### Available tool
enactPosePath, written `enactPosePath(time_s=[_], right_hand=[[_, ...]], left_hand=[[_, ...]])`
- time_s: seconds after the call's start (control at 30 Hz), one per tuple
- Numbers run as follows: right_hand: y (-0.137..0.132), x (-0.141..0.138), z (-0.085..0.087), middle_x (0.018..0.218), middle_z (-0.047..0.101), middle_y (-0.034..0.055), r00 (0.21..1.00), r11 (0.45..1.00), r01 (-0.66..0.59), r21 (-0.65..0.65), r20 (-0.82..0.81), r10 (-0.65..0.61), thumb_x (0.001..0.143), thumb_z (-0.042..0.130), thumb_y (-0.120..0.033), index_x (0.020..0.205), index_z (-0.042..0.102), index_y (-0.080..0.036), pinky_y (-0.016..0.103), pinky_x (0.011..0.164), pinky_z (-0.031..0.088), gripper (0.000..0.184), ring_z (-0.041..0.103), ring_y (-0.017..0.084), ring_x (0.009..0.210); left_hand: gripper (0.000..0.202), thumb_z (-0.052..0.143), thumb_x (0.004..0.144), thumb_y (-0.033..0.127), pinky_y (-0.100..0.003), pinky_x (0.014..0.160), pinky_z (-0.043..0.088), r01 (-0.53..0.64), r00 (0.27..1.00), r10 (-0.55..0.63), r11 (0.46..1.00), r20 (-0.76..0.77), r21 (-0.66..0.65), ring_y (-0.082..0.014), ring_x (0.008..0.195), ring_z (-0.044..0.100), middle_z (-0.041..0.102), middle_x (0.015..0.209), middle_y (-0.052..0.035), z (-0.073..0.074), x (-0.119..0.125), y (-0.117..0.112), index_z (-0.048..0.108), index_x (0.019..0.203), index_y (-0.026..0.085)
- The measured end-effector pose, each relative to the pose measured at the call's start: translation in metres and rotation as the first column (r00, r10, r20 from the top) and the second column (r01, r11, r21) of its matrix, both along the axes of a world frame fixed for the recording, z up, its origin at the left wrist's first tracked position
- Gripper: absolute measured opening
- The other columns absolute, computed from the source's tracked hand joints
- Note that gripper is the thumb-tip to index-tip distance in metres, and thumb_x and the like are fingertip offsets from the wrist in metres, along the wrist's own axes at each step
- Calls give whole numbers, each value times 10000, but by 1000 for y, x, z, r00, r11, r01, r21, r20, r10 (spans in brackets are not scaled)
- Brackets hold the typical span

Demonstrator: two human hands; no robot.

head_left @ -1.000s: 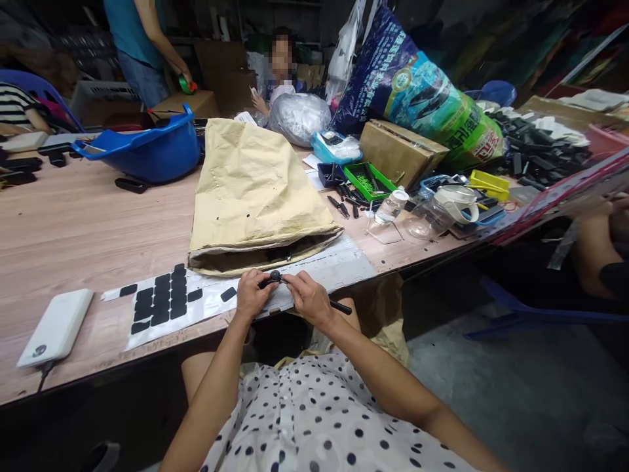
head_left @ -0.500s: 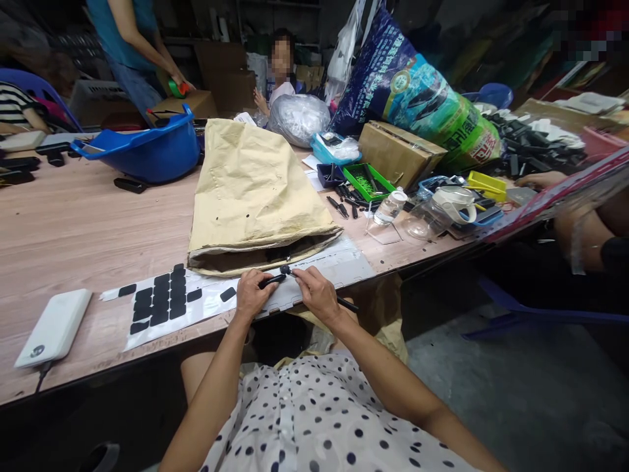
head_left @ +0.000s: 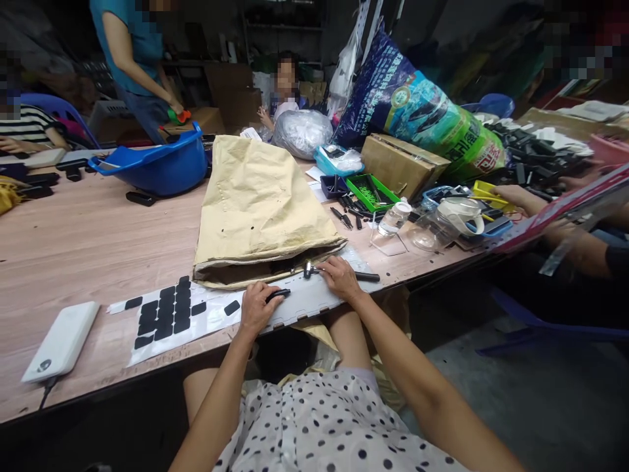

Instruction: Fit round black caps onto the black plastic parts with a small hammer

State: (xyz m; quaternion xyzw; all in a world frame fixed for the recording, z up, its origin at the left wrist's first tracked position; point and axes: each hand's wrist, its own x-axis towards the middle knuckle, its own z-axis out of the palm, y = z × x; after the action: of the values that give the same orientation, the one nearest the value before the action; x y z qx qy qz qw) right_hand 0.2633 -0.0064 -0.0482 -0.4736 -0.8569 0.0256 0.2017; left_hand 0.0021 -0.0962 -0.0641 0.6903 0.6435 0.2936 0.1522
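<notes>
My left hand [head_left: 256, 308] is closed around a small black plastic piece [head_left: 279, 295], which pokes out past the fingertips over the grey board [head_left: 309, 303] at the table's front edge. My right hand [head_left: 340, 278] grips a small hammer [head_left: 367, 277] by its shaft. The shiny head points left and the black handle sticks out to the right, low over the board. Just behind both hands lies a tan sack [head_left: 260, 203], its dark mouth facing me. A sheet of black stickers [head_left: 167, 311] lies left of my left hand.
A white power bank [head_left: 61, 341] with a cable lies at the left. Behind are a blue basin [head_left: 157, 164], a green tray [head_left: 371, 191], a clear bottle [head_left: 394, 218] and a plastic jug [head_left: 442, 226]. A co-worker's arm [head_left: 521, 196] reaches in from the right.
The hammer has swung from near the black piece to lie low on the right, my right hand moving right with it. My left hand still holds the piece. The camera view has shifted slightly.
</notes>
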Motion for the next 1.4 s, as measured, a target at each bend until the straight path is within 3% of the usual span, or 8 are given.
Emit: enactPosePath(time_s=[0.3,0.5,0.63,0.73,0.97,1.1,1.23,1.4], right_hand=[[0,-7,-5,910,656,56,999,998,32,45,-38,-30,889,641,-238,1002,756,-230,311,792,408,161,550,214,893],[2,-6,-8,917,647,63,999,999,28,32,-33,-27,893,631,-251,1032,750,-237,325,784,412,183,545,226,900],[3,-6,-11,919,640,69,999,999,27,41,-40,-25,892,630,-256,1018,748,-231,335,783,413,174,540,232,895],[4,-6,-12,919,641,67,999,998,20,52,-42,-18,897,627,-266,1016,746,-240,338,778,410,170,538,234,895],[5,-6,-13,916,643,67,999,998,16,67,-53,-12,894,632,-263,1020,743,-241,335,763,407,170,541,233,884],[4,-6,-12,915,639,67,998,998,14,61,-62,-10,898,632,-261,1004,742,-235,333,780,409,155,536,230,887],[3,-7,-10,918,634,67,998,999,13,44,-61,-11,906,630,-267,1026,738,-239,335,785,405,164,531,231,895],[3,-8,-8,927,636,69,998,999,21,24,-57,-20,903,632,-269,1023,736,-233,335,792,407,163,534,234,907]], left_hand=[[238,541,946,369,-369,832,491,22,999,-25,997,38,72,-239,912,584,679,946,-64,8,3,-13,742,978,246],[304,453,1006,371,-301,780,534,373,900,-385,923,207,96,-199,849,655,707,928,-73,2,33,-81,705,1092,226],[304,457,990,337,-282,803,552,339,938,-303,901,167,-270,-205,902,703,736,976,-69,-23,43,-102,721,1105,239],[308,498,952,250,-342,942,538,160,980,-197,783,4,-601,-253,1091,701,757,1128,-79,-35,41,-97,721,1164,247],[434,507,930,165,-380,1065,468,64,978,-192,655,-83,-753,-273,1293,609,676,1356,-123,-25,39,-89,640,1341,206],[346,577,881,198,-353,968,514,243,955,-294,692,42,-680,-268,1142,686,747,1199,-98,-1,48,-87,724,1194,217],[252,590,878,272,-301,845,540,367,927,-295,843,232,-392,-216,934,719,787,1018,-43,26,50,-64,764,1059,248],[217,588,876,324,-306,724,533,-30,989,41,996,139,-78,-181,691,648,748,855,-38,42,30,-4,765,950,221]])
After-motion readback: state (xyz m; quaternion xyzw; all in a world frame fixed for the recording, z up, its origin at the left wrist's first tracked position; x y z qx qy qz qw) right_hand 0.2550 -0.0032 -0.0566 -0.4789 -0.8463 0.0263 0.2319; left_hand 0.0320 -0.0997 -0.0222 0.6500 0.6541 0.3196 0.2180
